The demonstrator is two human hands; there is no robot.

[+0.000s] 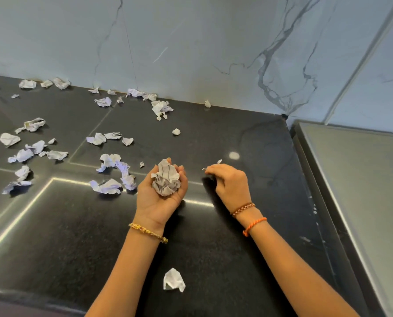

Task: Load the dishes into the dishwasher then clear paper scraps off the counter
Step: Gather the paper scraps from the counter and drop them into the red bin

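My left hand [161, 195] is palm up over the black counter [248, 138] and cups a wad of crumpled paper scraps [166, 179]. My right hand [231, 181] is palm down to its right, fingers curled, pinching a tiny paper scrap [204, 169] at the fingertips. Another small scrap [219, 161] lies just beyond that hand. A crumpled scrap [173, 280] lies near the counter's front edge between my forearms. Several crumpled scraps [113, 172] are strewn over the counter's left half and along the wall.
A marble-patterned wall [191, 46] backs the counter. A grey steel surface [360, 179] adjoins the counter on the right, set slightly lower. No dishes or dishwasher are in view.
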